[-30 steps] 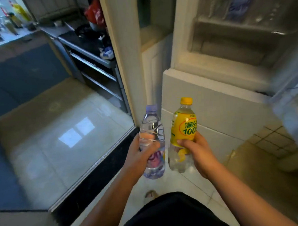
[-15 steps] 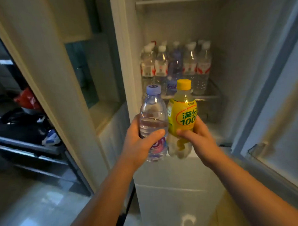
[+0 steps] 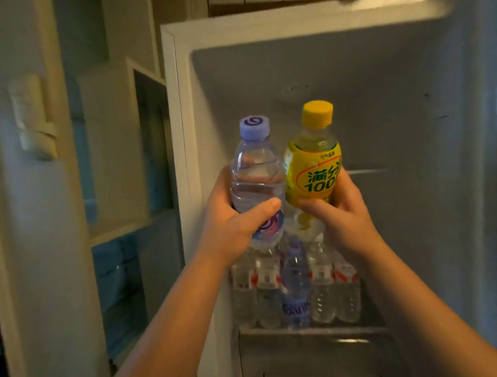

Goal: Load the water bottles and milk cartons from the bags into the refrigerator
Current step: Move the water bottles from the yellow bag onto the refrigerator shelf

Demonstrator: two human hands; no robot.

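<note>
Left hand (image 3: 232, 226) wraps the clear lilac-capped plastic water bottle (image 3: 255, 176) at its waist, right hand (image 3: 345, 215) likewise the yellow-capped plastic drink bottle (image 3: 312, 168), both likely hefty and slick.

- Left arm (image 3: 173, 320): yours, bare, extended up and forward from the bottom edge, wrist straight.
- Left hand (image 3: 229, 223): raised; you grip the clear water bottle (image 3: 255, 173) around its middle, with your thumb (image 3: 259, 210) lying across the front and your fingers wrapped behind.
- Right arm (image 3: 423, 309): bare, extended up from the lower right corner.
- Right hand (image 3: 348, 218): level with your left and just beside it; you grip the yellow drink bottle (image 3: 312, 168) low on its label, thumb across the front.
</note>
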